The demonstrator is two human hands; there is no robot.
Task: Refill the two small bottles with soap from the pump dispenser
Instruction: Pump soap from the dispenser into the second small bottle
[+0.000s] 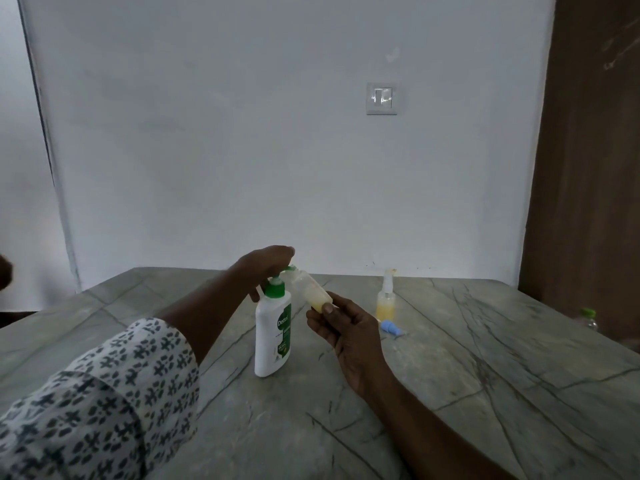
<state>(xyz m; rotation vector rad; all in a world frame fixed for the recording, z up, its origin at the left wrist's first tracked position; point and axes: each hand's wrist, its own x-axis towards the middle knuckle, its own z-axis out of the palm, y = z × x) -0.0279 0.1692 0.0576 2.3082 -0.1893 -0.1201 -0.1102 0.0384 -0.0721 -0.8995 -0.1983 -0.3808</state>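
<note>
At the middle of the table [485, 375], the pump dispenser [273, 336] is stood upright. Its green pump head is pressed from above by the left hand [266, 263], which is laid palm-down with the fingers stretched over the top rather than wrapped round it. At 2 o'clock from the dispenser, the first small bottle [311, 289] is gripped at its base by the right hand [346, 327] and tilted so that its open mouth is brought to the nozzle [290, 269]. Only a shallow layer of yellow soap is seen in its lower end, so it is judged partly filled. At 3 o'clock, well apart, the second small bottle [385, 304] is stood with yellow soap in its lower part and a spray top in its neck; it is judged done or nearly so. A blue cap [391, 329] is seen lying at 6 o'clock of it, so capping is judged outstanding. Whether soap is flowing cannot be told, since the nozzle is blurred and half covered by the left hand.
</note>
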